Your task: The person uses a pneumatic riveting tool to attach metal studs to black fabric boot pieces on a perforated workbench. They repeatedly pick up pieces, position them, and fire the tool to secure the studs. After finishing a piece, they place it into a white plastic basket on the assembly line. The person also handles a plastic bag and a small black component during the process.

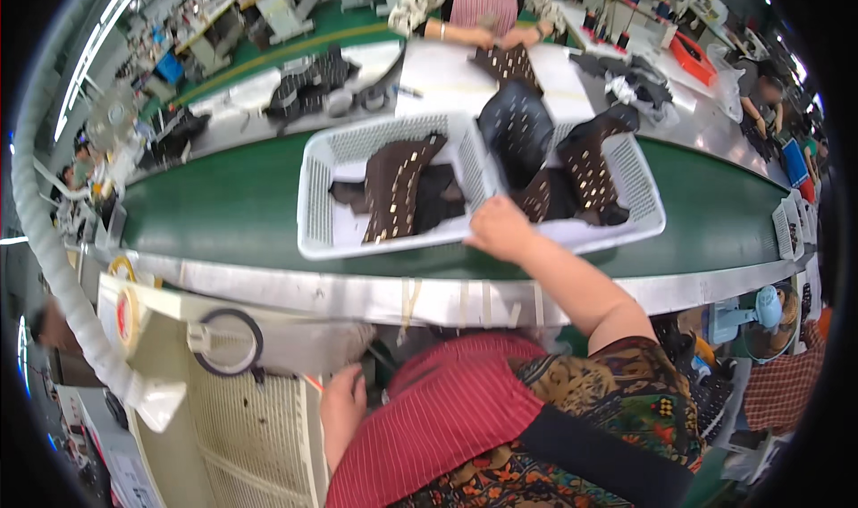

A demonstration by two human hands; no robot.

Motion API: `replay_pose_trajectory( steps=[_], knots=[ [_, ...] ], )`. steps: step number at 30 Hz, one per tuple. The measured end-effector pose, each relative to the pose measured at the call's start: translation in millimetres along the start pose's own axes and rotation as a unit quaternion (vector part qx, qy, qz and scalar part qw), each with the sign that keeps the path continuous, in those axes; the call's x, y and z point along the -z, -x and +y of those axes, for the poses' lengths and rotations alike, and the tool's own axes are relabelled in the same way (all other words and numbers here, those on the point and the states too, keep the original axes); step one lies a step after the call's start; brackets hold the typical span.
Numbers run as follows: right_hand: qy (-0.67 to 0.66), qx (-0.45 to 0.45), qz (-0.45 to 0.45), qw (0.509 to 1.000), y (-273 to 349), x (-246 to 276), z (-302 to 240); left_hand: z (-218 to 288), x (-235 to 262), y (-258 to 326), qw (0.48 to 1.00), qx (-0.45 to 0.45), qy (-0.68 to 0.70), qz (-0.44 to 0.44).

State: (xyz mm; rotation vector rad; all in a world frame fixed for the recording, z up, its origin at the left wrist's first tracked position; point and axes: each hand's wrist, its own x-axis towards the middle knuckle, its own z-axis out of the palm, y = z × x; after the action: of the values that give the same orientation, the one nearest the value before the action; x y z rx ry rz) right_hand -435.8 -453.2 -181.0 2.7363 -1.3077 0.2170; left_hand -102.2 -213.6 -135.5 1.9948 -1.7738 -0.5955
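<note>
My right hand (pixel 502 229) is closed on the near rim of a white plastic basket (pixel 645 206), where it meets a second white basket (pixel 315 231). In the left basket lie brown cut pieces (pixel 391 191) dotted with shiny spots, along with black ones. The right basket holds more spotted brown pieces (pixel 592 170), and a dark spotted piece (pixel 516 128) stands up over its far left side. Low beside my body, my left hand (pixel 343 411) has its fingers curled. A thin orange-tipped thing (pixel 313 383) shows beside it; what the fingers hold is unclear.
Both baskets sit on a green conveyor belt (pixel 214 195) with a metal front edge (pixel 295 293). Across it, a person (pixel 483 8) handles a spotted brown piece at a white-topped table. A cream machine housing (pixel 170 374) stands left of me, under a white hose (pixel 54 240).
</note>
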Motion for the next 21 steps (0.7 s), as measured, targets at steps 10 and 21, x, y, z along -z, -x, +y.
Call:
replay_pose_trajectory(
  steps=[10, 21],
  knots=[
    [-0.232, -0.164, -0.128, 0.95, 20, 55, 12, 2, 8, 0, 0.999, -0.031, -0.005, 0.002],
    [-0.499, -0.47, 0.129, 0.716, -124, -28, 73, -8, 5, 34, 0.999, 0.039, 0.033, -0.004]
  ],
)
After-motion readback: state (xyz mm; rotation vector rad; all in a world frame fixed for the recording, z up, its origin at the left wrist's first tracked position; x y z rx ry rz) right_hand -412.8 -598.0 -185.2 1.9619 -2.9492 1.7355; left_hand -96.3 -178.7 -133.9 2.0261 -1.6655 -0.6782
